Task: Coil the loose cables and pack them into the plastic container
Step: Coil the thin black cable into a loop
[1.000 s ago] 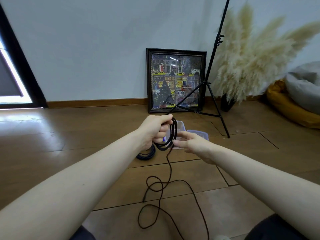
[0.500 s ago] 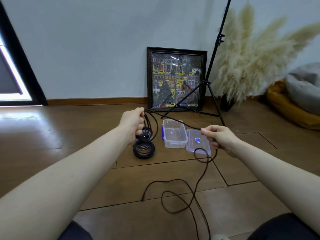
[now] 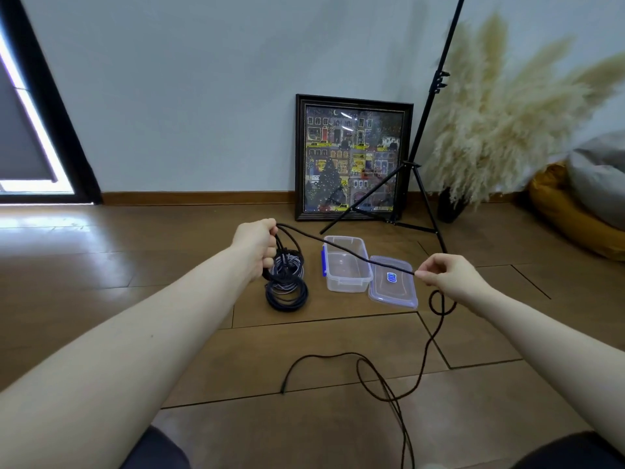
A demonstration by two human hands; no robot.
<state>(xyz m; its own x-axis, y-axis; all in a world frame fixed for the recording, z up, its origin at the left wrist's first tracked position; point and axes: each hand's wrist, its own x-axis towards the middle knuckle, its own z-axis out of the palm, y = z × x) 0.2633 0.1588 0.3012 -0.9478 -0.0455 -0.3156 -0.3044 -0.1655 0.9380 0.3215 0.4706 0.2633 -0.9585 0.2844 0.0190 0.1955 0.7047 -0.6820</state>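
From where I sit, the thin black cable (image 3: 341, 248) is drawn taut between my two hands, its long axis running from upper left to lower right across the open clear plastic container (image 3: 345, 265), which stands on the wooden floor (image 3: 135, 265) between them. My left hand (image 3: 257, 243) is curled round a bundle of loops already gathered at the cable's near end; my right hand (image 3: 449, 274) pinches the strand between thumb and fingertips, and the slack drops from it in a small loop, then trails over the floor toward me. I judge the next loop has to be carried leftward from the right hand to the left, so the left hand is the anchor and also sits nearer the container's open mouth. The container's clear lid with a blue label (image 3: 392, 286) lies flat just beside it, to the right. A finished dark cable coil (image 3: 286, 292) lies on the floor below my left hand; where the held loops end and that coil begins I cannot make out. The trailing cable runs off the bottom edge, so its remaining length is hidden
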